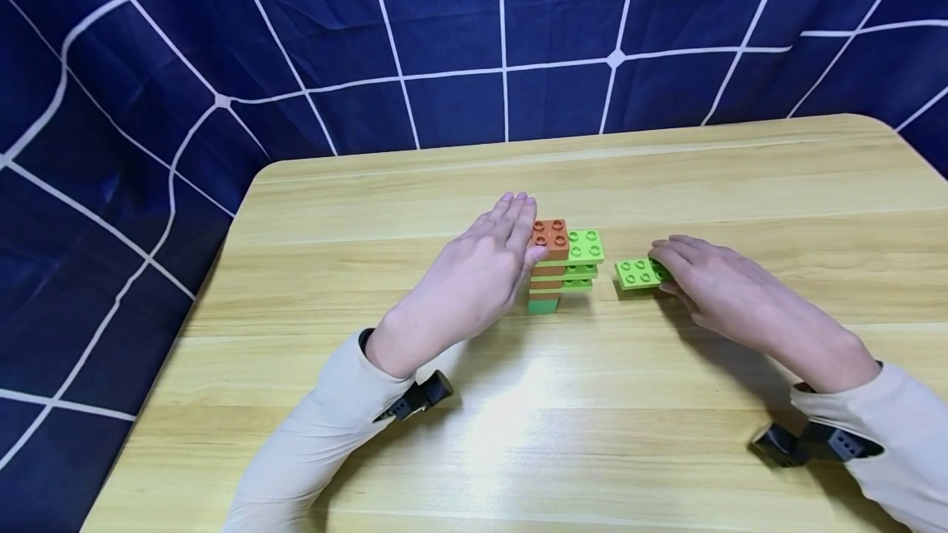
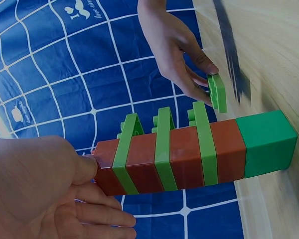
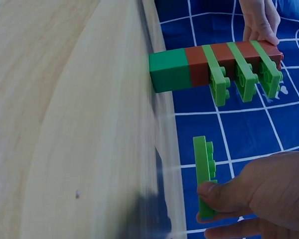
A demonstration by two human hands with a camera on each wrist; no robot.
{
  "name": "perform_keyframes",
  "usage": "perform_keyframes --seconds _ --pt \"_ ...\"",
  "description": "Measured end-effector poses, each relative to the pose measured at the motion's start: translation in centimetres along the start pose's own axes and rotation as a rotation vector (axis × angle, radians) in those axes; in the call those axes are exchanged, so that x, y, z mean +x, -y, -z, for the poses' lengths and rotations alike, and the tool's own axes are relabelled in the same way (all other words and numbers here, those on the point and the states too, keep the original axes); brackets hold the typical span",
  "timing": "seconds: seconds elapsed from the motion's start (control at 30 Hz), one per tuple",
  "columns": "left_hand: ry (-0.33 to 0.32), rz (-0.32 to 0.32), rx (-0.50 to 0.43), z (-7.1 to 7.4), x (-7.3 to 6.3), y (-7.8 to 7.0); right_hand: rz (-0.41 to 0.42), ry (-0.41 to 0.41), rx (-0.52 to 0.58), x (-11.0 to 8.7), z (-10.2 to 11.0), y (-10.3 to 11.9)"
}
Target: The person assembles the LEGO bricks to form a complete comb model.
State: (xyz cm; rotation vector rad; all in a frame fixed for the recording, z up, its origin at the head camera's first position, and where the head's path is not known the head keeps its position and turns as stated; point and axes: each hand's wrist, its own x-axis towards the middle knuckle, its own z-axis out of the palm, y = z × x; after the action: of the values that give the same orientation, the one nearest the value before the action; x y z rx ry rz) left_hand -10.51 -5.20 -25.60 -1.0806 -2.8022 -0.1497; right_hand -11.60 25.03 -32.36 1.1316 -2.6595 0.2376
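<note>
A tower of toy building bricks point(image 2: 187, 157) stands upright on the table. It has a dark green brick point(image 2: 267, 144) at the bottom, then reddish-brown bricks alternating with three lime-green plates that stick out to the right. My left hand point(image 1: 474, 266) is at the tower's left side near the top, fingers straight, its thumb touching the topmost reddish-brown brick point(image 1: 551, 238). To the right of the tower, my right hand point(image 1: 729, 294) pinches one end of a loose lime-green building plate point(image 1: 634, 274), studs up. In the right wrist view that plate is held just above the table, apart from the tower.
The light wood table point(image 1: 489, 434) ends at a far edge, with a dark blue cloth point(image 1: 444, 31) patterned with white lines hanging behind and at the left. A small black camera point(image 1: 418, 396) is on the left wrist, another point(image 1: 785, 444) on the right.
</note>
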Motion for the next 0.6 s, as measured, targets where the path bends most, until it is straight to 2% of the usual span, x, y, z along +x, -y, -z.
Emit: perform_keyframes --seconds 0.27,0.6 --pt "-0.004 -0.008 0.023 -0.11 -0.04 -0.02 -0.033 0.014 -0.008 -0.05 0.31 0.0" --pt "-0.024 -0.014 0.027 -0.28 -0.11 -0.06 -0.01 -0.009 -0.007 0.11 0.27 0.13"
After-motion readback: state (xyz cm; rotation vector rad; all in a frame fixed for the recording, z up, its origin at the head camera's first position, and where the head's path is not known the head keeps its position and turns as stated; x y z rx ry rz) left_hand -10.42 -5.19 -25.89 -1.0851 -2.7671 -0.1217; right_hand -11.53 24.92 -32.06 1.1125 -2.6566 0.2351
